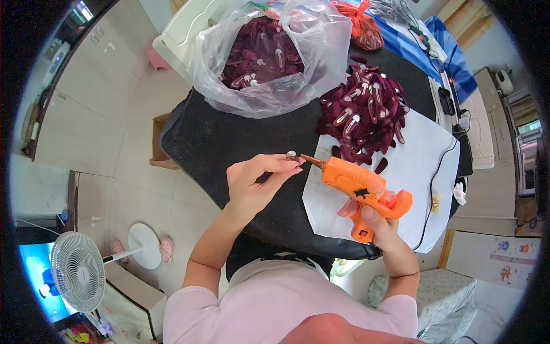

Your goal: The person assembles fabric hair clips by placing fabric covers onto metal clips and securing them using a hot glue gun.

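Note:
My left hand point(259, 179) pinches a small dark red hair clip point(293, 157) with a silvery part, above the black cloth of the table point(212, 137). My right hand point(381, 228) is wrapped round the handle of an orange glue gun point(355, 180). The gun's nozzle points left, and its tip is at the clip or very close to it. Behind the gun, a heap of dark red clips point(366, 109) lies partly on a white sheet point(323, 200). Beyond my left hand, an open clear plastic bag point(269, 103) holds many more dark red pieces.
A red plastic bag point(366, 33) stands at the back. A black cable point(433, 186) runs over the sheet's right side. A crumpled tissue point(459, 194) lies at the right edge. A white fan point(78, 272) stands on the floor at lower left, and a cardboard box point(162, 143) is left of the table.

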